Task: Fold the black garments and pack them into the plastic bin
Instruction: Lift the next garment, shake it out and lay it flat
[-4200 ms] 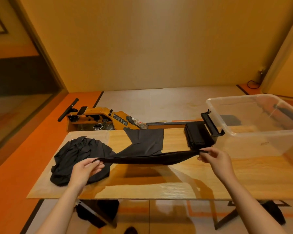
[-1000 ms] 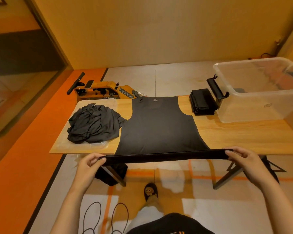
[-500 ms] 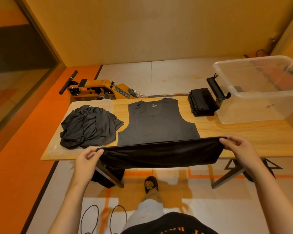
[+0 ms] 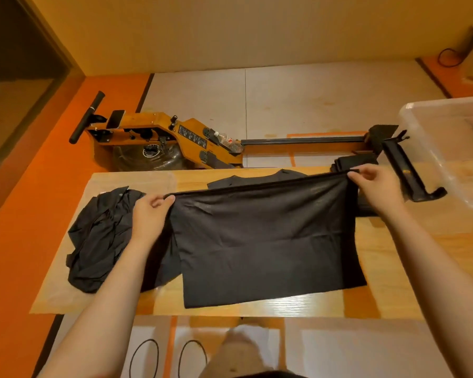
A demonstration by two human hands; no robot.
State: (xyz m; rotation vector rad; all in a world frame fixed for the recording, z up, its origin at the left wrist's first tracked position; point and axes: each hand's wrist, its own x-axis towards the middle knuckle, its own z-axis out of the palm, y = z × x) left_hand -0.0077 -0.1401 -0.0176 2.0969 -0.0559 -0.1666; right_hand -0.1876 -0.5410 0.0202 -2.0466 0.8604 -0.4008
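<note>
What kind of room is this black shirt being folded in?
Likely a home gym or spare room: an orange wooden rowing machine sits on the floor behind the light wooden table, which carries a clear plastic bin.

A light wooden table (image 4: pixel 191 178) stands on a floor of pale panels (image 4: pixel 311 105) bordered in orange (image 4: pixel 19 241), under warm yellow light. Behind it an orange rowing machine (image 4: pixel 159 137) lies along a plain tan wall (image 4: pixel 230 31), with a dark opening (image 4: pixel 14 45) at far left.
</note>
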